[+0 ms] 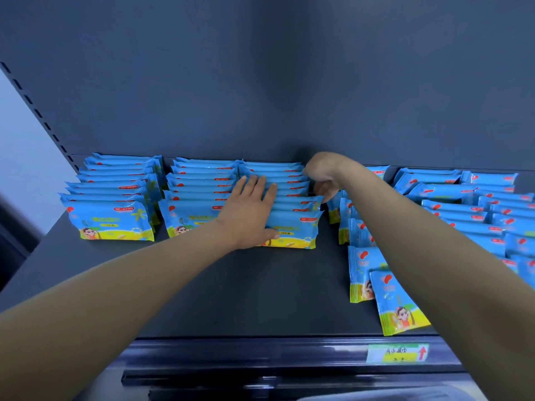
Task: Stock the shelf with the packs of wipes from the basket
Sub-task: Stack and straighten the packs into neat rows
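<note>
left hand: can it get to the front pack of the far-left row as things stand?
Probably yes. The left hand lies flat on the third row. The front pack stands uncovered, facing bare shelf. Only the second row stands between, and the hand could pass in front of it.

Three upright pack rows (199,195) at shelf (231,299) back left, loose packs (451,209) right, label (396,353) on its front edge

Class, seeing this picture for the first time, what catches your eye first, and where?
Blue packs of wipes stand in neat rows on the dark shelf. The left hand lies flat on the third row from the left; the right hand curls at its right end. Loose packs lie jumbled further right.
</note>
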